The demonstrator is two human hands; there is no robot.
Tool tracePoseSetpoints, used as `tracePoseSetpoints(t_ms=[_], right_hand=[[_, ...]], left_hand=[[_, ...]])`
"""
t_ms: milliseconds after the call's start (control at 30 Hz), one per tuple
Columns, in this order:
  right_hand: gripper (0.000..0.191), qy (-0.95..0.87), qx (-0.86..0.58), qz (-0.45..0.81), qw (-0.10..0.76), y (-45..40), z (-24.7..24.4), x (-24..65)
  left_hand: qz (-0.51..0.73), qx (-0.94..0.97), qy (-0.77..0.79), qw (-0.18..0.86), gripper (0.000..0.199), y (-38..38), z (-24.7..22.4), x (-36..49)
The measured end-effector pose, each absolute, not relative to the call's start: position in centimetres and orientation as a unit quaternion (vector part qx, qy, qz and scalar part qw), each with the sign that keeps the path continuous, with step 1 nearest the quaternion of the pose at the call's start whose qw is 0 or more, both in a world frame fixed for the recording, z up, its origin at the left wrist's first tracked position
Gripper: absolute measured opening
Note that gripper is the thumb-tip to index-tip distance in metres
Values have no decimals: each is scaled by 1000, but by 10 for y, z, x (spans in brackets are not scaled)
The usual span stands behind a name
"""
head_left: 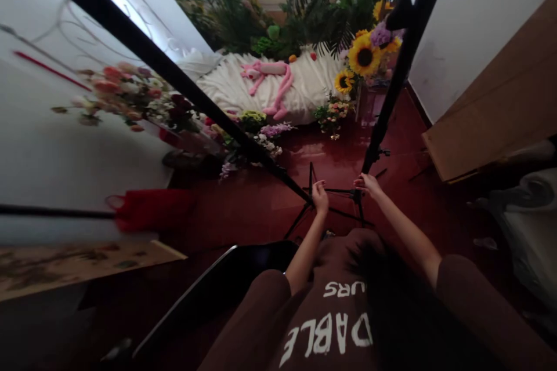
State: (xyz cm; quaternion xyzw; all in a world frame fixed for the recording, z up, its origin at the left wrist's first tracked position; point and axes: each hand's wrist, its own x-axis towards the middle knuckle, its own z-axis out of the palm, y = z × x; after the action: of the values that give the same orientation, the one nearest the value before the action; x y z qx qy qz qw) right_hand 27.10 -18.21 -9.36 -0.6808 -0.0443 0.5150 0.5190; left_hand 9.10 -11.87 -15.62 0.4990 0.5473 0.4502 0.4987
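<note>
Forearms (409,233) extended, left fingers (319,185) bent, right fingers (361,181) bent

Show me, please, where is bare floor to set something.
Red floor looks bare between the pale cloth and stand legs, and between those legs and the red bag. Crowded: near left hand, right hand and poles, and among the flowers.

Right pole (391,98), top beyond frame
</note>
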Motion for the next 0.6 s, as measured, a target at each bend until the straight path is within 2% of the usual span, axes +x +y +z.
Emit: tracePoseSetpoints(t_ms=[133,300,433,533,600], right_hand=[[19,-85,-668,574,466,-166,-97,235],[22,-224,-599,670,378,-125,-78,189],[36,-305,-495,736,346,-89,-45,144],[49,-263,-431,784,361,-68,-21,116],[50,-215,-399,804,385,-58,-10,102]], left_hand=[[506,367,663,411,34,-92,-158,22],[577,487,575,315,58,-42,-104,-22],[552,545,525,350,71,-16,-70,-26],[520,558,505,403,76,-5,-62,-22],[519,559,500,411,78,0,-63,-20]])
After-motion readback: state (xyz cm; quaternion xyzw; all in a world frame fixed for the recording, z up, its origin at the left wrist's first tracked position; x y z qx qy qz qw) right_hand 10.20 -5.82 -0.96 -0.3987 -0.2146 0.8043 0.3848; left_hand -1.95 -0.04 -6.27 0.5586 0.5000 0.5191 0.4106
